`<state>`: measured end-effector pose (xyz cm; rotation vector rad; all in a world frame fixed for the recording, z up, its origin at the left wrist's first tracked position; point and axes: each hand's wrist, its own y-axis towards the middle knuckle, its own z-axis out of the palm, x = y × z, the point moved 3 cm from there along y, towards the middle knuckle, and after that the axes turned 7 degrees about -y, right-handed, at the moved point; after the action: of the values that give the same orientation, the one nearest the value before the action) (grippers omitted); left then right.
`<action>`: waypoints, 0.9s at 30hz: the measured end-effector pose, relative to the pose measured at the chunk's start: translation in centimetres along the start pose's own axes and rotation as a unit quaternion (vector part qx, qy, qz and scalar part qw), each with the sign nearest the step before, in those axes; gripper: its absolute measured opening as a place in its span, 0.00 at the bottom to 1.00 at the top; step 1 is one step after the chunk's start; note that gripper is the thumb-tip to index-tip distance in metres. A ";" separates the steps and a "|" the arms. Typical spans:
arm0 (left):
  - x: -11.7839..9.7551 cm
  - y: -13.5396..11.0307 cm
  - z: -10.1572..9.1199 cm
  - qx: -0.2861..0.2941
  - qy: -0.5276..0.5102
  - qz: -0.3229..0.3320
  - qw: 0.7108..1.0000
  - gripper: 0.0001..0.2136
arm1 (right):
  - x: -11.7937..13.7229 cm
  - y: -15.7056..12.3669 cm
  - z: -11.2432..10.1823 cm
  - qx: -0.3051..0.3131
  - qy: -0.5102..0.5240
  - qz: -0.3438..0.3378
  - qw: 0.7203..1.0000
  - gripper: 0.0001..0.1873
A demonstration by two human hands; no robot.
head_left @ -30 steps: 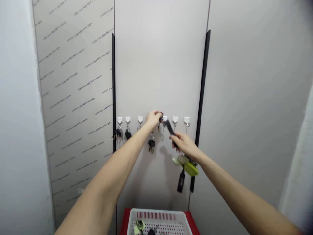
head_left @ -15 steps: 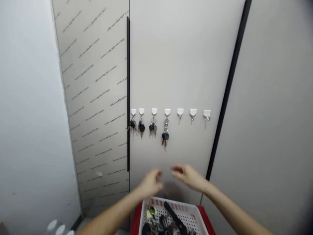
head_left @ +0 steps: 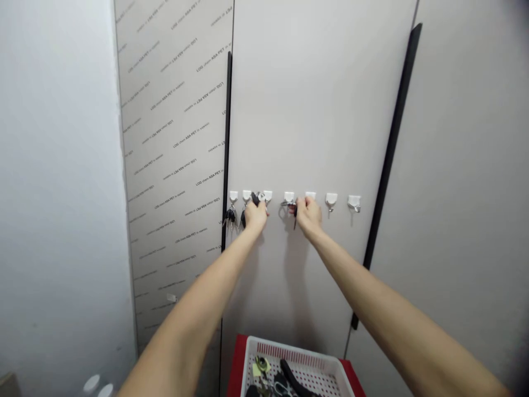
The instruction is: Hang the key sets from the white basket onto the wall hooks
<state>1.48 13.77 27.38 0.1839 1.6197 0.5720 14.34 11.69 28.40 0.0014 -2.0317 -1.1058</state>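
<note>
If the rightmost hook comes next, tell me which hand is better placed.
Probably the right hand: though both hold keys, it is nearer the rightmost hook than the left hand.

Above the white, hole-patterned plastic basket (head_left: 295, 349), white shield-shaped hooks (head_left: 331, 198) and black-headed metal keys (head_left: 230, 216) are recorded. A red flat surface (head_left: 350, 374) is noted beneath it; slanted dark lettering is printed across the flat grey panel (head_left: 167, 165) to its upper left.
</note>
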 end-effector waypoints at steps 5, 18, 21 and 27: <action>-2.6 0.3 -0.4 0.165 0.051 0.032 0.985 0.08 | 4.3 1.5 -0.5 0.098 0.027 -0.092 0.991 0.10; 16.6 -20.8 -1.7 0.486 0.186 -0.152 0.840 0.11 | -11.6 -22.5 1.0 0.558 -0.138 -0.018 0.818 0.08; 13.9 -14.4 -3.7 0.324 0.158 -0.091 0.928 0.13 | -9.8 -19.7 1.4 0.544 -0.147 -0.043 0.825 0.08; 6.4 -0.9 -8.6 -0.094 0.137 0.010 0.986 0.17 | 0.7 -8.4 5.7 0.233 -0.056 -0.037 0.970 0.18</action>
<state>-7.58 13.59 21.56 -0.0198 1.8178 0.7878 7.18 10.26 21.24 0.2591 -2.3667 -0.6601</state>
